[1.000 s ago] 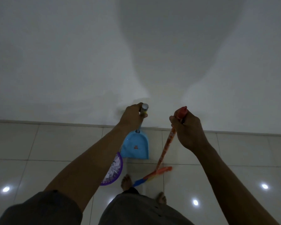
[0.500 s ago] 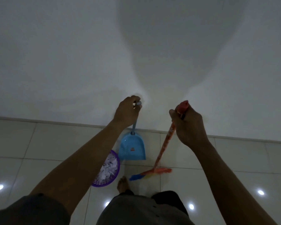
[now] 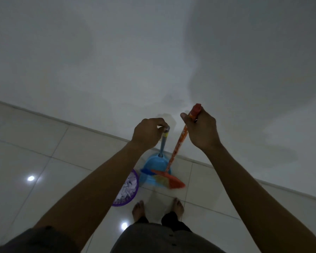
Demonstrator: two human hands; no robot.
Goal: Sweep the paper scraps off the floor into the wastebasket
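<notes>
Paper scraps point(image 3: 128, 186) lie in a pile inside the purple wastebasket point(image 3: 123, 203). The wastebasket stands on the tiled floor point(image 3: 44, 161), partly hidden under the person's left arm. Just beside it, nearer the wall point(image 3: 117, 61), sits the blue dustpan point(image 3: 153, 162) with its long handle pointing up. The left hand point(image 3: 150, 133) holds the top of that handle, with the fingers curled over and pinching the tip. The right hand point(image 3: 202, 128) grips the top of the orange broom point(image 3: 177, 147), with the fingers wrapped tight and the thumb sticking out to the left. The broom leans down across the dustpan, and its bristles sit at the dustpan's mouth, a bit blurred. Two bare feet point(image 3: 138, 209) stand close behind the wastebasket and the broom.
</notes>
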